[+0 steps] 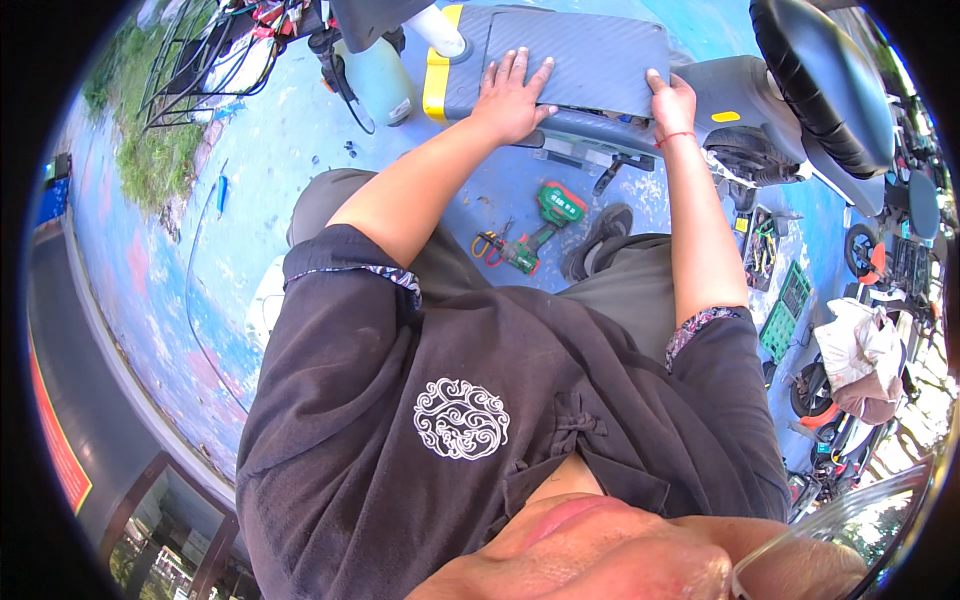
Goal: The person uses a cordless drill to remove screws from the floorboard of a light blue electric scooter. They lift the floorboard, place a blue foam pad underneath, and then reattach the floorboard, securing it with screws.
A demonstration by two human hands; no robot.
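Hands are working on a grey lid [600, 55], which is lying on the foot deck of a scooter [735, 95], right in front of the person. The left hand [513, 100] is pressing flat on top, its fingers spreading wide and holding nothing between them. The right hand [672, 108] is touching the lid's near right corner. Its thumb is resting on top while the other fingers are bending down by the edge, mostly hiding, so I cannot tell if they are gripping underneath.

The lid seems to be going on or coming off; I cannot tell which. For a good job, both hands should be moving it slowly and evenly, with no fingers sitting where the edge could pinch them.

A dark gap [600, 112] is showing under the lid's near edge. Something is sitting inside, but it is too dark to name. Nearby, a wire basket [160, 95] is holding some dark things. A pale jug [378, 85] is standing on the blue floor [290, 110]; I cannot tell what is filling it. Off to the right, a green tray [785, 312] is lying down, its insides looking too small to read.
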